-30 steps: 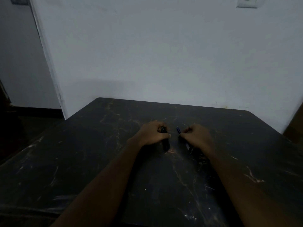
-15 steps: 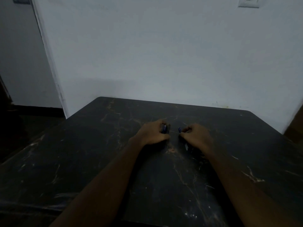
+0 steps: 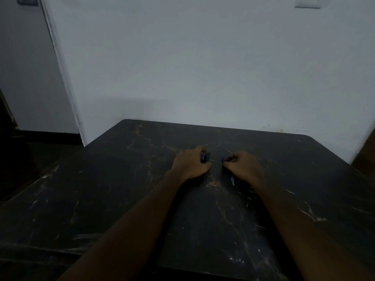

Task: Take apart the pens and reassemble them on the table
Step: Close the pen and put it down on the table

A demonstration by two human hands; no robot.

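Note:
Both hands rest on a dark marble-patterned table (image 3: 121, 199) in dim light. My left hand (image 3: 190, 164) is closed around a short dark pen part (image 3: 205, 157) with a blue tint, its end poking out between thumb and fingers. My right hand (image 3: 242, 166) pinches a thin blue pen piece (image 3: 222, 158) at the fingertips. A slim pale refill or barrel (image 3: 232, 180) shows below that hand, by the table. The two hands sit a short gap apart. Most of each part is hidden inside the fists.
A white wall (image 3: 203, 67) rises directly behind the table's far edge. A wall corner and a dark floor strip lie to the left. A light switch (image 3: 307, 2) sits high on the wall at right. A brown object (image 3: 365, 157) shows at the right edge.
My left hand has drawn the dark pen part up off the table and into its fist. The hands have moved slightly farther apart. The right hand barely moved.

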